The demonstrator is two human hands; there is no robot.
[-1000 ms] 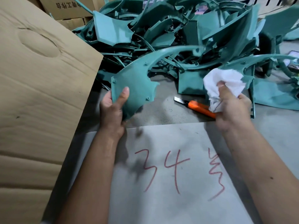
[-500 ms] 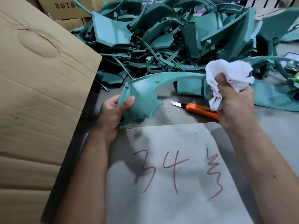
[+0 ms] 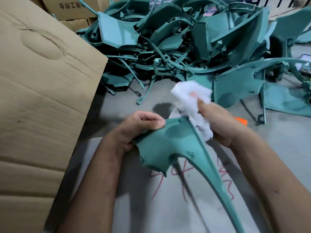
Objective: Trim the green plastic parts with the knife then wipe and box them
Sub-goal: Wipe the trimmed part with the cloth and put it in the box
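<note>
- A small factory or workshop floor for finishing moulded plastic.
- A big heap of green parts [image 3: 185, 42] fills the far side.
- Cardboard boxes [image 3: 74, 7] with printed characters stand far left; a large flap [image 3: 42, 98] leans near left.
- Bare grey bench [image 3: 277, 140], with red marks on a sheet [image 3: 168, 207].

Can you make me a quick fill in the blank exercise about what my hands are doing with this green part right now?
1. The left hand grips the green part by its wide end, while its long thin tail points toward the ____ edge of the picture.
2. The right hand clutches a crumpled ____ cloth.
3. The knife, mostly hidden behind the right hand, shows only a bit of ____ handle.
4. A big flap of ____ fills the left side.

Missing words: bottom; white; orange; cardboard
</note>
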